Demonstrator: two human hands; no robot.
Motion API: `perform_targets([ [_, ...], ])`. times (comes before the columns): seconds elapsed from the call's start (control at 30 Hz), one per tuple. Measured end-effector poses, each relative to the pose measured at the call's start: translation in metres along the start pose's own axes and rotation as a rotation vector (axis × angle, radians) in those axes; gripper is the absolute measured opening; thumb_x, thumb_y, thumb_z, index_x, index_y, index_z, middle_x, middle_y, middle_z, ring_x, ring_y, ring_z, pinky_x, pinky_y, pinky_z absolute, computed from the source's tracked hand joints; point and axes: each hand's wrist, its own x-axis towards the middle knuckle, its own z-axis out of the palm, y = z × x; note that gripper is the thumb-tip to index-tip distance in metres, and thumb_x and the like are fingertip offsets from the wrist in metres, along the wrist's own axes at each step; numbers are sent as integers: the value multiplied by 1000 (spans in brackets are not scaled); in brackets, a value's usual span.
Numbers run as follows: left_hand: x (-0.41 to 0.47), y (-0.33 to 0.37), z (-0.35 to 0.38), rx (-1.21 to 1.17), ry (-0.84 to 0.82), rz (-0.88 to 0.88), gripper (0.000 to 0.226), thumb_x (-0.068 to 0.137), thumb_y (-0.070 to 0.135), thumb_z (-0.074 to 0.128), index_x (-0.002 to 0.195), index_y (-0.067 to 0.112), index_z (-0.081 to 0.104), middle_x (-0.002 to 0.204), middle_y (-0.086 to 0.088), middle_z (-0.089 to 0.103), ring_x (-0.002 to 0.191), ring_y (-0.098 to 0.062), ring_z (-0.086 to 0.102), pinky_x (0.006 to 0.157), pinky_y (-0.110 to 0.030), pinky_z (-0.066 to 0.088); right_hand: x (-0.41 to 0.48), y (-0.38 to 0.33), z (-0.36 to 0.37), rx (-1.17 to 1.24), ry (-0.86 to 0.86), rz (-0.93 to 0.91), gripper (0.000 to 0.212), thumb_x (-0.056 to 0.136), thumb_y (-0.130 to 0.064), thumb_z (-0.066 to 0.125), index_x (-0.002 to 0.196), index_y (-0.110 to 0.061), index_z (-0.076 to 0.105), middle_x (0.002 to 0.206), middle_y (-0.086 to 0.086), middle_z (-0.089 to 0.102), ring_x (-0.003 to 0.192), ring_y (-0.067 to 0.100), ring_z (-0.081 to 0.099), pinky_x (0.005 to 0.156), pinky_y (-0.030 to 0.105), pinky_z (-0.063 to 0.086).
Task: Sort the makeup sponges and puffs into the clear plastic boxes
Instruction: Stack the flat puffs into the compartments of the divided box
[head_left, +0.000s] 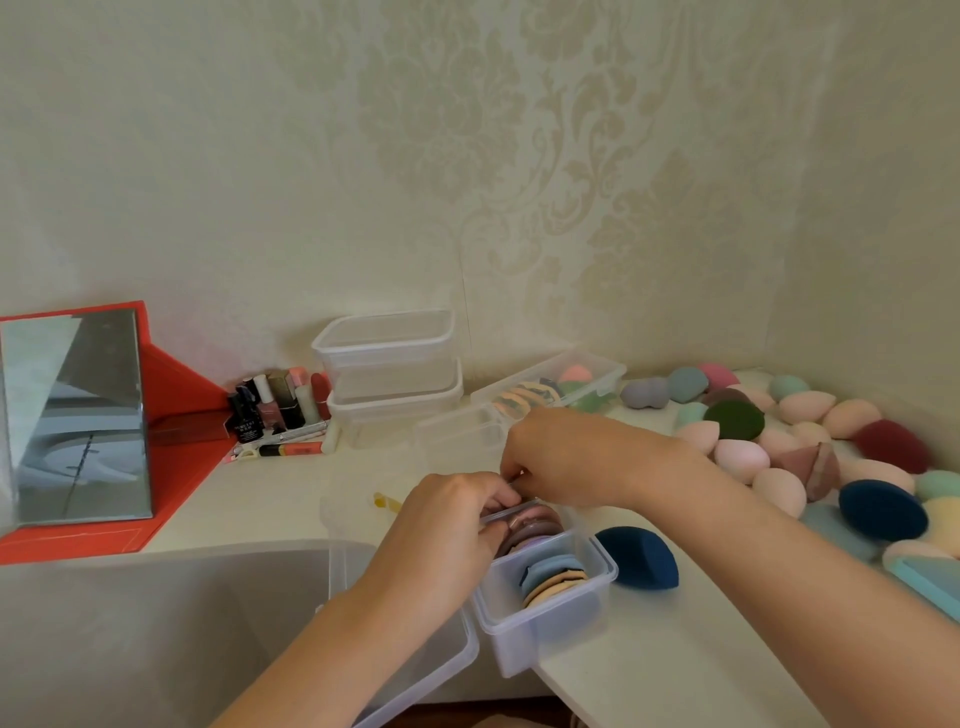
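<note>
A narrow clear box (550, 631) sits at the table's front edge with several flat round puffs (553, 577) standing on edge in a row inside. Both hands meet at its far end. My left hand (452, 525) curls around the box's far left corner and rim. My right hand (563, 457) reaches from the right, fingertips pinched over the brown and pink puffs (535, 519) at that end; what exactly they grip is hidden. A navy teardrop sponge (641, 558) lies just right of the box. A second clear box (605, 371) at the back holds puffs and sponges.
A heap of pastel sponges (779, 447) with a navy puff (883, 509) fills the right side. Stacked clear boxes (389, 364) and a small clear box (460, 431) stand behind the hands. A large clear tub (415, 670) is front left. A mirror (78, 415) and cosmetics (280, 405) are left.
</note>
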Motion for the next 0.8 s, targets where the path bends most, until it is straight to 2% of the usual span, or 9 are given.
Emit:
perform_targets([
  [0.1, 0, 2, -1, 15, -19, 19, 21, 87, 15, 64, 103, 25, 72, 97, 9, 73, 91, -3, 65, 78, -11, 48, 0, -5, -1, -131, 47, -33, 21, 86, -12, 52, 84, -13, 73, 62, 3, 47, 65, 21, 46, 46, 24, 25],
  [0.17, 0, 3, -2, 37, -37, 26, 22, 87, 16, 63, 104, 25, 72, 98, 9, 73, 93, -5, 65, 82, -21, 48, 2, -4, -2, -142, 38, -44, 18, 85, -14, 54, 80, -11, 71, 57, 2, 41, 65, 22, 45, 47, 26, 24],
  [0.3, -1, 5, -4, 26, -41, 51, 21, 87, 18, 63, 104, 27, 72, 99, 10, 73, 93, -4, 64, 83, -20, 47, 7, -5, 1, -120, -32, 32, 25, 86, -9, 53, 61, -11, 55, 56, 0, 35, 51, 14, 33, 46, 24, 24],
  [0.4, -1, 5, -5, 28, -46, 28, 22, 87, 19, 63, 107, 27, 70, 102, 11, 71, 95, -3, 63, 84, -19, 48, 12, -3, 3, -69, -91, 84, 21, 87, -5, 50, 68, -10, 58, 56, 1, 37, 50, 14, 34, 50, 25, 34],
  [0.47, -1, 5, -6, 76, -43, 3, 26, 88, 25, 61, 113, 30, 66, 107, 12, 69, 99, -4, 61, 86, -23, 49, 12, 1, -3, 34, -188, 93, 31, 87, -9, 54, 57, -16, 53, 53, 0, 42, 51, 16, 39, 56, 30, 39],
  [0.57, -1, 14, -7, 236, -18, 26, 30, 91, 34, 53, 120, 30, 58, 111, 10, 66, 101, -11, 59, 84, -27, 49, 8, 8, -15, 96, -301, 107, 45, 86, -8, 53, 45, -24, 41, 49, -3, 41, 50, 13, 37, 53, 24, 33],
  [0.67, -4, 22, -4, 323, 22, 52, 32, 92, 38, 51, 122, 29, 56, 114, 7, 63, 102, -15, 57, 83, -26, 45, 3, 12, -15, 97, -393, 152, 37, 87, -7, 50, 51, -16, 49, 40, -3, 46, 47, 14, 36, 60, 27, 36],
  [0.77, -2, 19, -4, 328, 11, 70, 29, 93, 40, 48, 117, 29, 61, 106, 6, 67, 94, -16, 59, 77, -25, 45, 2, 10, -11, 175, -443, 205, 23, 90, -17, 48, 74, -8, 62, 43, -1, 52, 45, 14, 39, 66, 28, 38],
  [0.8, -2, 19, -3, 354, -3, 69, 28, 93, 40, 47, 114, 29, 62, 102, 5, 68, 91, -17, 60, 74, -26, 44, 4, 9, -9, 171, -435, 217, 23, 90, -17, 48, 75, -7, 61, 41, -1, 52, 45, 14, 40, 66, 28, 39],
])
